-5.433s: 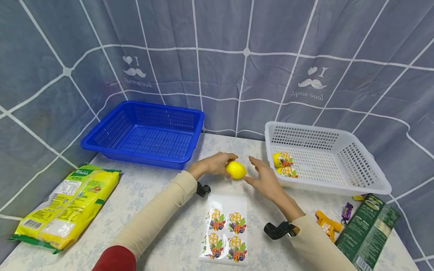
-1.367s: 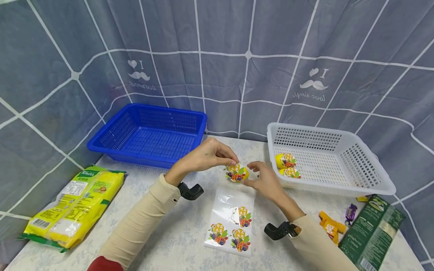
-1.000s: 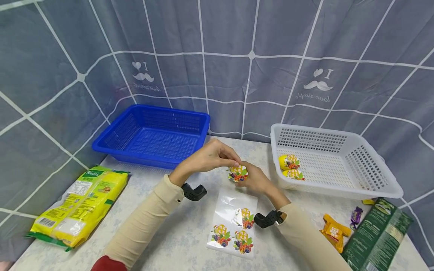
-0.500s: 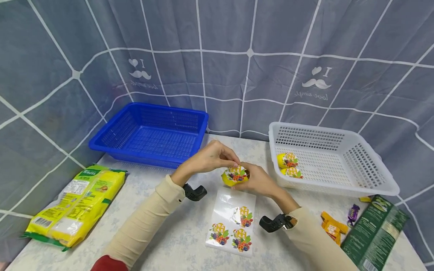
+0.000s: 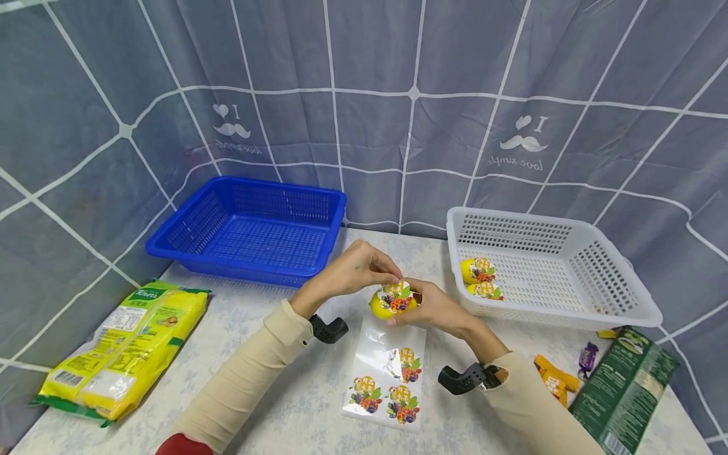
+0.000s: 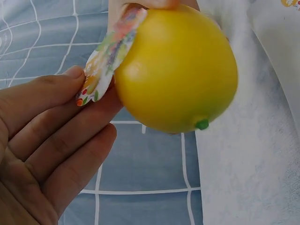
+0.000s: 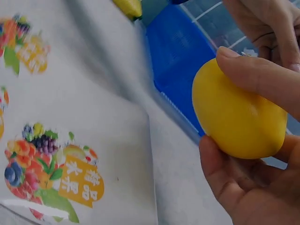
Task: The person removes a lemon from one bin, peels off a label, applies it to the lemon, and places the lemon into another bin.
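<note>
In the head view my right hand [image 5: 440,309] grips a yellow lemon [image 5: 381,309] just above the table, thumb and fingers on either side of it. With thumb and fingertips my left hand [image 5: 354,268] pinches the edge of a fruit-print sticker [image 5: 397,298]. The left wrist view has one end of the sticker [image 6: 110,58] against the lemon [image 6: 183,70], while the pinched end stands away from it. The lemon's bare side [image 7: 239,112] faces the right wrist camera. Below the hands lies a white sticker sheet [image 5: 375,332] bearing three stickers.
A white basket [image 5: 552,316] at the right contains two stickered lemons [image 5: 476,270]. Back left stands a blue basket [image 5: 244,268]. A yellow packet [image 5: 125,347] lies at the left. On the right are a green packet [image 5: 622,392], an orange-wrapped item [image 5: 554,379] and a purple sweet [image 5: 588,359].
A sticker has left the sheet and is now at the lemon, pinched by my left hand. My right hand has closed round the lemon and turned it slightly.
</note>
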A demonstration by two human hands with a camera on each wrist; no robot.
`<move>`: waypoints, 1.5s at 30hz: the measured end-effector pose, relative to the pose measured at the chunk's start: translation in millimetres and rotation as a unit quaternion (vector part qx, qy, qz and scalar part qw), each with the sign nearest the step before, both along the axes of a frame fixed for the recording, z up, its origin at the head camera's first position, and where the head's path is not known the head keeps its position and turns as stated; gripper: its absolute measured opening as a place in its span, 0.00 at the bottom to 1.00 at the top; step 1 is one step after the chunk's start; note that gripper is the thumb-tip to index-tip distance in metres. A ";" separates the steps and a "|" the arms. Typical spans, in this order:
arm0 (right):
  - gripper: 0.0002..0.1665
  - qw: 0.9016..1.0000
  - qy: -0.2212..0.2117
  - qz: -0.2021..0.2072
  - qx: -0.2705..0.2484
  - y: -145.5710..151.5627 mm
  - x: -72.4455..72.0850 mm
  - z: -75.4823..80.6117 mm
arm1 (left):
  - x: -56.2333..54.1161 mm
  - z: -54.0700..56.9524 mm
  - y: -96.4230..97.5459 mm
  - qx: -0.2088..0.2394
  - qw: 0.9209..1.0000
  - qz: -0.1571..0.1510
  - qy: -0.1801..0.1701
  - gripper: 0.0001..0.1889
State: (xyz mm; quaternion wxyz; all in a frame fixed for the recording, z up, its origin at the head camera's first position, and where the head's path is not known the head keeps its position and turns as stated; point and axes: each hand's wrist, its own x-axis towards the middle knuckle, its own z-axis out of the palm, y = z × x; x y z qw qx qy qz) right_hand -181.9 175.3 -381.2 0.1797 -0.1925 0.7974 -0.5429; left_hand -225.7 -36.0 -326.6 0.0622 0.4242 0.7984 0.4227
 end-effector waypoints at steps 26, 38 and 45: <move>0.31 0.987 -0.102 0.073 -0.102 7.5 3.4 -8.0 | -0.6 -7.6 1.7 0.001 1.000 0.028 -0.001 0.04; 0.30 0.989 -0.069 0.056 -0.116 11.7 5.0 -2.0 | 4.0 -11.6 5.3 -0.004 0.997 0.039 0.060 0.05; 0.31 0.992 -0.050 0.045 -0.103 10.5 5.0 -1.5 | 8.3 -9.2 6.2 -0.006 0.993 0.052 0.108 0.08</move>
